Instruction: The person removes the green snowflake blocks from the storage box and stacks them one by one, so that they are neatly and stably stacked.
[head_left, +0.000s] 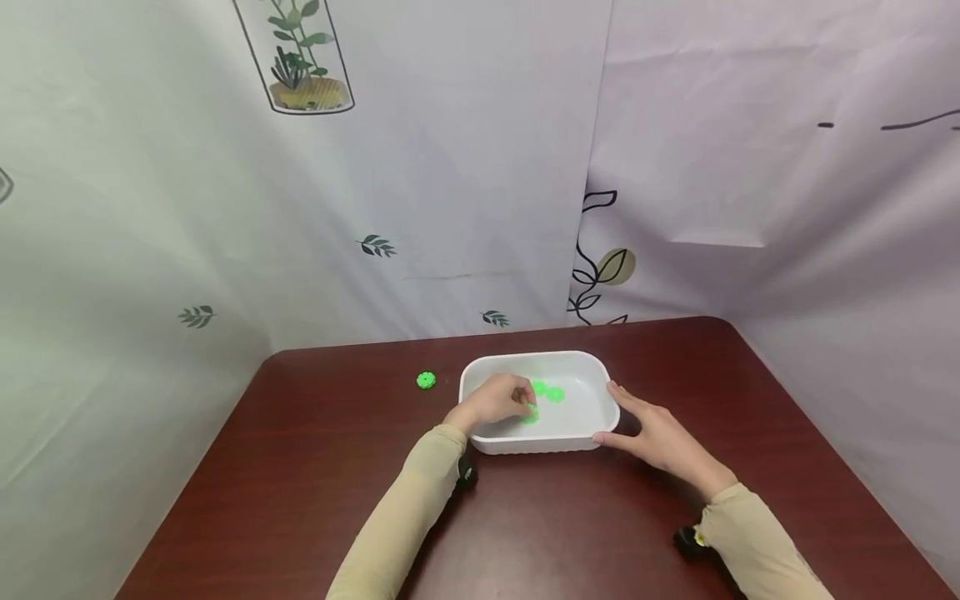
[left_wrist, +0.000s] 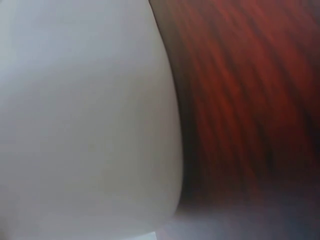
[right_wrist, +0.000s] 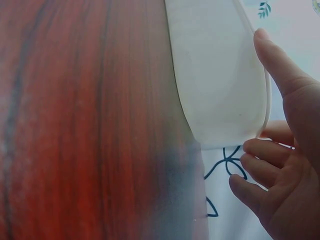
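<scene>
A white rectangular basin (head_left: pixel 538 444) stands on the table, and small flower-shaped green pieces (head_left: pixel 555 394) lie on its floor. My left hand (head_left: pixel 495 400) reaches over the basin's left end, its thumb and fingers pinching another green flower-shaped piece (head_left: pixel 531 414) low inside. My right hand (head_left: pixel 660 435) holds the basin's right end, the thumb at the front rim and the index finger at the side. In the right wrist view, the other fingers (right_wrist: pixel 250 192) curl loosely beside the end wall. Only the basin's outer wall (left_wrist: pixel 95 150) and wood appear in the left wrist view; that hand is hidden there.
One green flower-shaped piece (head_left: pixel 426 380) lies on the dark red wooden table (head_left: pixel 315 433), left of the basin. Pale printed cloth (head_left: pixel 465 183) hangs behind the table's back edge and along its sides. Black wrist devices (head_left: pixel 686 542) sit beneath both sleeves.
</scene>
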